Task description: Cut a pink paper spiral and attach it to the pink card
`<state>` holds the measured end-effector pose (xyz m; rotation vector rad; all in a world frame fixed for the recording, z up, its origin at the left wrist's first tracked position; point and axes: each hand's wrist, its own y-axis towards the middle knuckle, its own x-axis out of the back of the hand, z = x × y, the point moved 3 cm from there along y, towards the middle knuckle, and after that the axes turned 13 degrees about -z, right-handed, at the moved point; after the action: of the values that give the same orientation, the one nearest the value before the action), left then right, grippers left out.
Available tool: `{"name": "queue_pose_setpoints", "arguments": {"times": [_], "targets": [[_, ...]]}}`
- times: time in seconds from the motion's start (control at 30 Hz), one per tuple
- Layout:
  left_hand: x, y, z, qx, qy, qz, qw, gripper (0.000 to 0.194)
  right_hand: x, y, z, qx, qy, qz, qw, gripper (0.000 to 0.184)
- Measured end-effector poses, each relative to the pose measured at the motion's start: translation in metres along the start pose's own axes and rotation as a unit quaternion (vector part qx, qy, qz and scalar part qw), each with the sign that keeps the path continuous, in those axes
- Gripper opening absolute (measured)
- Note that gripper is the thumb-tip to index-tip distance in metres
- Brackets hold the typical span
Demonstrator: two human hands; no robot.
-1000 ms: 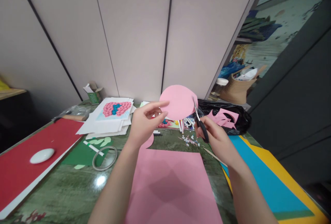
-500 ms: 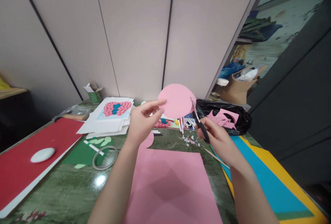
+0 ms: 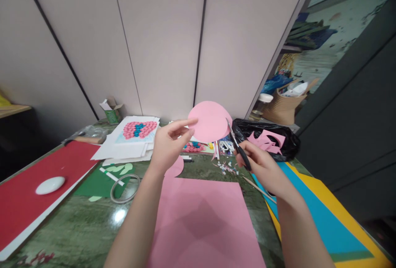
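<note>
Between the thumb and fingers of my left hand (image 3: 171,142), a round piece of pink paper (image 3: 208,121) is pinched by its left edge, held up above the table. My right hand (image 3: 260,165) is closed round the black handles of a pair of scissors (image 3: 243,156). The blades point up and reach the right edge of the pink paper, where a thin strip curls away. Below, a large sheet of pink paper (image 3: 204,218) lies flat, with a smaller round pink piece (image 3: 175,167) behind my left wrist.
To the left are a red sheet (image 3: 46,177), a white oval object (image 3: 50,185), a tape roll (image 3: 113,189) and green paper (image 3: 89,183). Papers with a pink-and-blue picture (image 3: 139,130) lie behind. On the right, a black bag (image 3: 291,144) holds pink scraps (image 3: 266,142), near blue paper (image 3: 312,206).
The scissors have cut slightly further along the right edge of the pink paper, and the strip there is more separated. Both hands have barely shifted.
</note>
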<state>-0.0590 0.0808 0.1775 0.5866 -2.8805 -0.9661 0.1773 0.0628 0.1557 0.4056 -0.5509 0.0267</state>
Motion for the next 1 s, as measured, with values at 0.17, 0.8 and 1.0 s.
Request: {"name": "queue_pose_setpoints", "arguments": {"times": [0.17,0.8,1.0], "targets": [[-0.0002,0.0007,0.0044,0.034,-0.016,-0.022,0.999,0.026,0.0015,-0.0018,0.001,-0.01,-0.018,0.016,1.0,0.01],[-0.0051,-0.0012,0.0052,0.06,-0.015,-0.013,0.998,0.031,-0.0054,-0.0015,0.0,-0.01,0.04,-0.011,0.999,0.02],[-0.0054,-0.0029,0.0077,0.073,-0.024,-0.007,0.997,0.032,-0.0061,-0.0017,-0.0018,-0.01,0.049,-0.004,0.999,0.017]]}}
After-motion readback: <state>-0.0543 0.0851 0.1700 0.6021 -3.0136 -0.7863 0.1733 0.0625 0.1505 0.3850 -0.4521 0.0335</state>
